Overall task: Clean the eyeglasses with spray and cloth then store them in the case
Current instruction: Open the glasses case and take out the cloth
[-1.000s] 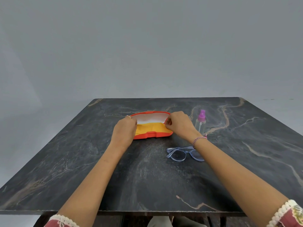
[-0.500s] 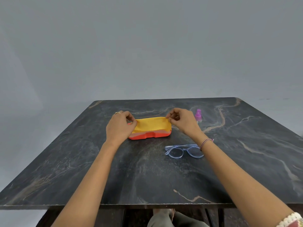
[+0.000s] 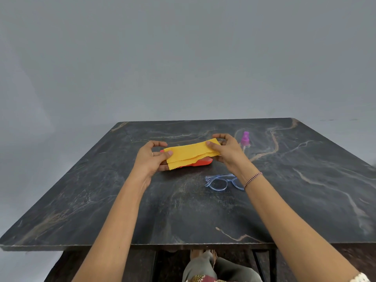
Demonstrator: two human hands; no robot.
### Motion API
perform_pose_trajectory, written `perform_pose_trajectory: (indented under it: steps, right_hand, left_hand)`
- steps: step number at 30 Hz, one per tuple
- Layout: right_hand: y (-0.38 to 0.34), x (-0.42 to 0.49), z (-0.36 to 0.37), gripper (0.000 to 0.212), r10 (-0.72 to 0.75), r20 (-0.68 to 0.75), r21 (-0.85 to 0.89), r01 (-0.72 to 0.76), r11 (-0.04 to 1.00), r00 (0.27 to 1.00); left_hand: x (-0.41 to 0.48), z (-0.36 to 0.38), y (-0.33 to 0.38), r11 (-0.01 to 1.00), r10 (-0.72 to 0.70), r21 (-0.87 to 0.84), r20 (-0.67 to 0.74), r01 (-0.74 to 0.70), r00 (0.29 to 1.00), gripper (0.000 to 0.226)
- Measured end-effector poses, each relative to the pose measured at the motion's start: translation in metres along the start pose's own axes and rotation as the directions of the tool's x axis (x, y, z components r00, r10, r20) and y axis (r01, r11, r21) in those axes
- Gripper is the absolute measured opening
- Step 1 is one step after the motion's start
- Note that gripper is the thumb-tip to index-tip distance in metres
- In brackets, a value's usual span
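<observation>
A folded yellow cloth (image 3: 190,154) is stretched in the air between my two hands. My left hand (image 3: 149,157) pinches its left end and my right hand (image 3: 225,150) pinches its right end. Below and behind the cloth lies the orange glasses case (image 3: 204,161), mostly hidden; only a strip of it shows. The pale blue clear-framed eyeglasses (image 3: 220,183) lie on the dark marble table (image 3: 183,210), just under my right wrist. A small spray bottle with a pink cap (image 3: 245,139) stands to the right of my right hand.
The table's near edge runs across the bottom of the view, with a person's knees and a foot below it. A plain grey wall rises behind the table.
Both hands took the yellow cloth out of the open orange case and raised it above the case, holding it by its two ends. The glasses and the spray bottle stayed put.
</observation>
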State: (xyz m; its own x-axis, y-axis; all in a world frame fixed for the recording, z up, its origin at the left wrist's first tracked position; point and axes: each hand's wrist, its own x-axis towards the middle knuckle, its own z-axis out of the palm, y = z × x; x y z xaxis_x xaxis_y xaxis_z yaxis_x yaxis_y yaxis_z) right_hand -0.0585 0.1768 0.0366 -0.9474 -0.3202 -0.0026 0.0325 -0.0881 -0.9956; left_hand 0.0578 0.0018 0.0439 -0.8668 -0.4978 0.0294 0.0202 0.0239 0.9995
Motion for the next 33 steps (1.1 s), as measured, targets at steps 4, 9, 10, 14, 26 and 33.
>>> perform_pose_trajectory:
  steps: [4,9,10,14,26,33]
  right_hand:
    - [-0.001,-0.005,0.006,0.055,-0.203,-0.098,-0.254,0.173,0.952,0.974]
    - [-0.006,-0.028,0.031,0.051,-0.537,0.001,-0.497,0.466,0.732,0.844]
    - [-0.005,-0.034,0.036,0.05,-0.565,0.054,-0.511,0.509,0.693,0.823]
    - [0.003,-0.055,0.05,0.045,-0.591,0.254,-0.569,0.612,0.548,0.765]
    - [0.017,-0.067,0.046,0.014,-0.551,0.423,-0.418,0.694,0.586,0.719]
    - [0.023,-0.066,0.051,0.019,-0.354,0.094,-0.355,0.363,0.862,0.931]
  left_hand:
    - [-0.008,-0.001,-0.002,0.999,-0.016,-0.039,-0.024,0.016,1.0,0.042]
    - [-0.019,0.009,-0.01,0.986,-0.121,-0.11,0.038,0.125,0.992,0.046]
    - [-0.02,0.011,-0.012,0.981,-0.139,-0.133,0.044,0.144,0.989,0.042]
    - [-0.024,0.016,-0.015,0.968,-0.152,-0.197,0.036,0.156,0.988,0.028]
    - [-0.031,-0.001,-0.015,0.97,-0.065,-0.235,-0.005,0.062,0.998,0.018]
    - [-0.036,-0.011,-0.011,0.98,0.004,-0.2,0.031,0.002,1.0,0.013]
